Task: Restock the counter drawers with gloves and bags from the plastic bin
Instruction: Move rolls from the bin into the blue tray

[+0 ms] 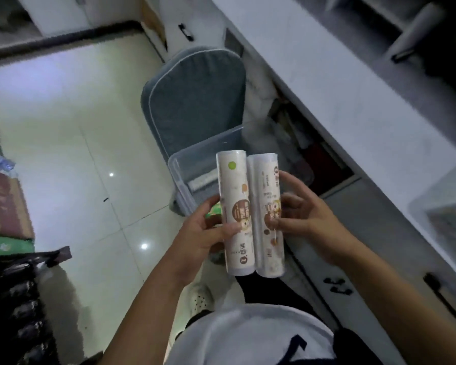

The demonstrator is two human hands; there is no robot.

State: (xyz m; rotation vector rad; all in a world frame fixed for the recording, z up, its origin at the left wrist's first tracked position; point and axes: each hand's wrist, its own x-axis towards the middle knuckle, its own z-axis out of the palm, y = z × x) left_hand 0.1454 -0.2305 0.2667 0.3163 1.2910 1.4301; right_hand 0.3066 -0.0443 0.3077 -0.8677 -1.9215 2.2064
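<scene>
Two white rolls of bags with brown printed labels are held side by side above the clear plastic bin. My left hand grips the left roll, and my right hand grips the right roll. A white pack lies on the bin's floor. Something green shows behind my left fingers. To the right of the bin, the counter drawer stands open with items inside.
A grey-blue cushioned chair stands just behind the bin. The white counter runs along the right, with a clear container on it and black-handled drawers below. Cardboard boxes and a dark bag sit at left on the tiled floor.
</scene>
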